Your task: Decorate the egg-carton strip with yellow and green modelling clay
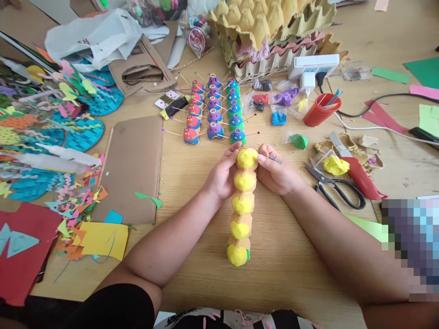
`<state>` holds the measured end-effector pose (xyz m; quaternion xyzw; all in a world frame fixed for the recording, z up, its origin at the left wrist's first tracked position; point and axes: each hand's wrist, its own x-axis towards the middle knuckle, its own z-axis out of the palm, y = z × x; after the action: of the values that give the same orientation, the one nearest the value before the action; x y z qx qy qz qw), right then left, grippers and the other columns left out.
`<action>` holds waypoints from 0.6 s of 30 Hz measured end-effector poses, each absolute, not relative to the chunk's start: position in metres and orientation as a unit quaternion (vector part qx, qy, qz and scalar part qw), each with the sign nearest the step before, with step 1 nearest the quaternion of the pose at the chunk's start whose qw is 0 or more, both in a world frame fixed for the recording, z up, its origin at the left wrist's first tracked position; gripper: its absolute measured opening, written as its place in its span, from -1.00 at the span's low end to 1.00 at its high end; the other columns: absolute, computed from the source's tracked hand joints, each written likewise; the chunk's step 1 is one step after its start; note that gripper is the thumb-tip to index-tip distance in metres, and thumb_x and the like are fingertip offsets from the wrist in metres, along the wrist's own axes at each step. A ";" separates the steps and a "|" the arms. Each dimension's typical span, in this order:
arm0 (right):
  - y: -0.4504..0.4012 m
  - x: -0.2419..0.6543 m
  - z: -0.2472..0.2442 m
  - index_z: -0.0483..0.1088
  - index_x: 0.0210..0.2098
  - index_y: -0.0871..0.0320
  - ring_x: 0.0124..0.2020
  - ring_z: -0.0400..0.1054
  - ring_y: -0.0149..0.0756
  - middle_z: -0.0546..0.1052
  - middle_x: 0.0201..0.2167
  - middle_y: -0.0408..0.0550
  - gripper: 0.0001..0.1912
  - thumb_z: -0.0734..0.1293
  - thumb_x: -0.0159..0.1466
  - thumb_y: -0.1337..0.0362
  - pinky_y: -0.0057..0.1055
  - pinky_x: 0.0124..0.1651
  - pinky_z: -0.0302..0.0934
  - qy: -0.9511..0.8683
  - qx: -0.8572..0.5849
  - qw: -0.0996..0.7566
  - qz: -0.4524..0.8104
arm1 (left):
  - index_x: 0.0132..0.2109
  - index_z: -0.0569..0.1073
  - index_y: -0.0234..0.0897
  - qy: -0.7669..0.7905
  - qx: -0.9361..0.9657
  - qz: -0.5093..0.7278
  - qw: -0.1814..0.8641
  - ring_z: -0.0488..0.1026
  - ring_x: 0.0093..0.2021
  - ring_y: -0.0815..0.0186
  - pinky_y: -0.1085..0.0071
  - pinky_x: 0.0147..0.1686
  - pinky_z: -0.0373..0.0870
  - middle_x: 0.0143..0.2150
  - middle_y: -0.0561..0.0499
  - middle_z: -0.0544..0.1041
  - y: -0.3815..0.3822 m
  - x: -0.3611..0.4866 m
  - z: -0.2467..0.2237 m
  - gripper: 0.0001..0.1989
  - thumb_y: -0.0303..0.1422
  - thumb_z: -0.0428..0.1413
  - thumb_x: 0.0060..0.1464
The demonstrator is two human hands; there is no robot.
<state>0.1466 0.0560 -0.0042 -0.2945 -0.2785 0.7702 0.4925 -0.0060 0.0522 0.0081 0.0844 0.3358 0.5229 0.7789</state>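
An egg-carton strip (244, 194) with a row of bumps points away from me, each bump capped with yellow clay. A bit of green clay shows at the side of the nearest bump. My left hand (224, 174) is closed on the far end of the strip from the left. On the other side, my right hand (277, 171) is closed, its thumb against the farthest yellow bump. A thin bluish stick (276, 160) pokes out from the right hand's fingers; its other end is hidden. Beyond the hands stand three finished-looking egg-carton caterpillars (214, 104) in red, purple and blue-green.
Scissors (334, 183), a red-handled knife (360, 176) and yellow clay (336, 165) lie at right. A red cup (320, 110) stands beside bagged clay (286, 97) and a power strip (315, 65). Egg trays (270, 27) are stacked behind. Cardboard (132, 169) and paper scraps (82, 201) lie left.
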 end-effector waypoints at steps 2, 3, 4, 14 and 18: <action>0.056 0.146 -0.004 0.18 -0.41 0.06 -0.37 0.24 -0.41 0.34 -0.47 -0.29 -0.32 0.76 -0.03 0.09 -0.43 -0.28 0.17 -0.286 -0.301 0.499 0.761 | -0.04 0.52 -0.20 0.329 0.085 0.528 0.779 0.67 -0.31 0.41 0.49 -0.24 0.56 -0.24 0.09 0.70 0.053 -0.005 0.009 -0.77 -0.53 -0.01 0.47; 0.056 0.145 -0.004 0.17 -0.42 0.06 -0.37 0.22 -0.41 0.31 -0.48 -0.29 -0.31 0.77 -0.04 0.09 -0.43 -0.29 0.16 -0.289 -0.304 0.505 0.755 | -0.04 0.52 -0.20 0.329 0.087 0.528 0.778 0.67 -0.31 0.42 0.50 -0.24 0.56 -0.24 0.09 0.70 0.053 -0.005 0.009 -0.77 -0.53 -0.02 0.47; 0.055 0.145 -0.004 0.17 -0.43 0.06 -0.38 0.21 -0.41 0.29 -0.49 -0.30 -0.30 0.77 -0.05 0.09 -0.43 -0.29 0.15 -0.290 -0.307 0.511 0.749 | -0.04 0.52 -0.20 0.332 0.087 0.528 0.776 0.66 -0.32 0.42 0.50 -0.25 0.56 -0.25 0.09 0.70 0.053 -0.004 0.008 -0.77 -0.53 -0.02 0.47; 0.054 0.142 -0.001 0.09 -0.45 0.06 -0.43 0.16 -0.41 0.25 -0.51 -0.29 -0.25 0.77 -0.06 0.10 -0.41 -0.37 0.08 -0.293 -0.325 0.508 0.742 | 0.18 0.55 -0.16 0.353 0.103 0.531 0.763 0.63 -0.30 0.41 0.50 -0.20 0.50 -0.24 0.11 0.68 0.051 -0.003 0.003 -0.72 -0.49 0.12 0.42; 0.054 0.142 -0.001 0.13 -0.45 0.07 -0.43 0.16 -0.43 0.27 -0.52 -0.30 -0.28 0.77 -0.06 0.10 -0.44 -0.36 0.08 -0.298 -0.316 0.510 0.742 | 0.08 0.58 -0.17 0.365 0.097 0.531 0.759 0.63 -0.26 0.40 0.49 -0.15 0.50 -0.21 0.10 0.68 0.053 -0.002 0.004 -0.78 -0.48 0.10 0.44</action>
<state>0.1417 0.0540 -0.0013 -0.3163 -0.2977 0.7422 0.5105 -0.0023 0.0526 0.0041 0.0970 0.3651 0.5309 0.7586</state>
